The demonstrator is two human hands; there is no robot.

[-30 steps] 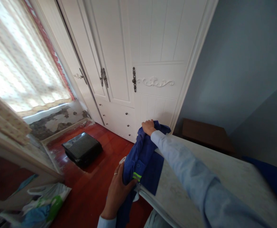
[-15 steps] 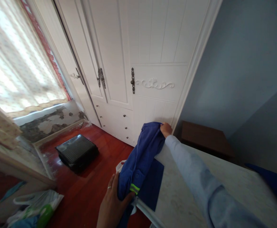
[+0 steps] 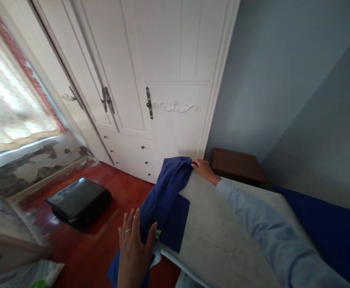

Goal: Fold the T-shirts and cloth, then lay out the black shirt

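A blue garment (image 3: 165, 198) with a yellow-green stripe lies over the corner of a pale grey bed surface (image 3: 219, 236) and hangs off its edge. My left hand (image 3: 134, 246) rests flat on its lower end, fingers stretched out, a ring on one finger. My right hand (image 3: 203, 169) reaches to the garment's far end at the bed corner, its fingers lying on the cloth; the light blue sleeve (image 3: 271, 240) runs back across the bed.
A white wardrobe (image 3: 151, 80) with dark handles stands ahead. A black case (image 3: 77, 202) lies on the red wooden floor. A brown bedside table (image 3: 237, 166) is by the grey wall. Another blue cloth (image 3: 321, 228) covers the bed's right. A curtained window (image 3: 9, 104) is left.
The view has swung right. My left hand let go its grip and now lies flat on the garment. My right hand has flattened at the far end, spreading the cloth along the bed edge.
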